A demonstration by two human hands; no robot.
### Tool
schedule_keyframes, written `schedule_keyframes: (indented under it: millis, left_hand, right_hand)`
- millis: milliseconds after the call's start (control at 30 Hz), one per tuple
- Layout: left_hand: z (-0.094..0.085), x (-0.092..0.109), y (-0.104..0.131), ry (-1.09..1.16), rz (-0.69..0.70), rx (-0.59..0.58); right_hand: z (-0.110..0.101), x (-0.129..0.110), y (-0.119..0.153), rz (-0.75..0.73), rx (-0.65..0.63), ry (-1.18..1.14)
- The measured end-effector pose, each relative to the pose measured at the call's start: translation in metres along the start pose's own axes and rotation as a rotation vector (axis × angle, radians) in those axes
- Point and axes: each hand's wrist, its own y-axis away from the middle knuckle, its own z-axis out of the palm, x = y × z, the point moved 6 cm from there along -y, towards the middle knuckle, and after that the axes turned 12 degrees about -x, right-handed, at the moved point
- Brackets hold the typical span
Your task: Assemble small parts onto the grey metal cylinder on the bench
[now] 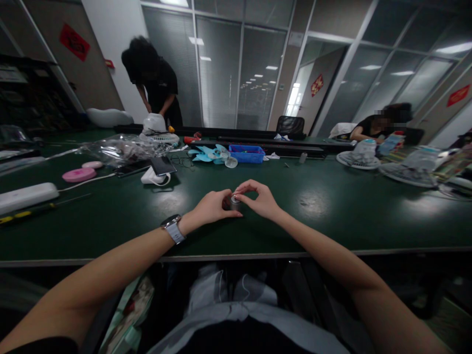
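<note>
A small grey metal cylinder (235,204) stands upright on the green table, straight in front of me. My left hand (212,206), with a watch on the wrist, curls its thumb and fingers around the cylinder's side. Over the cylinder's top, my right hand (260,199) holds its thumb and index finger pinched together. Whatever lies between those right fingertips is too small to make out. The left fingers behind the cylinder are partly hidden.
Behind my hands are a blue bin (246,154), light-blue fan blades (210,153) and a white charger (153,176). A screwdriver (27,213) and a power strip (27,197) lie left. Two people work across the table beside fan parts (358,156).
</note>
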Motion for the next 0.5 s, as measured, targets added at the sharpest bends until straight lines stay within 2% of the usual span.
schedule_keyframes:
  millis: [167, 400, 500]
  left_hand:
    - [0.0001, 0.0002, 0.0012, 0.011, 0.007, -0.001]
    - [0.0017, -0.0013, 0.002, 0.045, -0.004, -0.021]
    - [0.0007, 0.0001, 0.003, 0.052, -0.007, -0.025]
  right_hand:
    - [0.0028, 0.0033, 0.0003, 0.004, -0.039, 0.026]
    - [-0.0022, 0.0098, 0.0017, 0.011, 0.024, 0.068]
    - [-0.0024, 0.0093, 0.0024, 0.025, 0.006, 0.037]
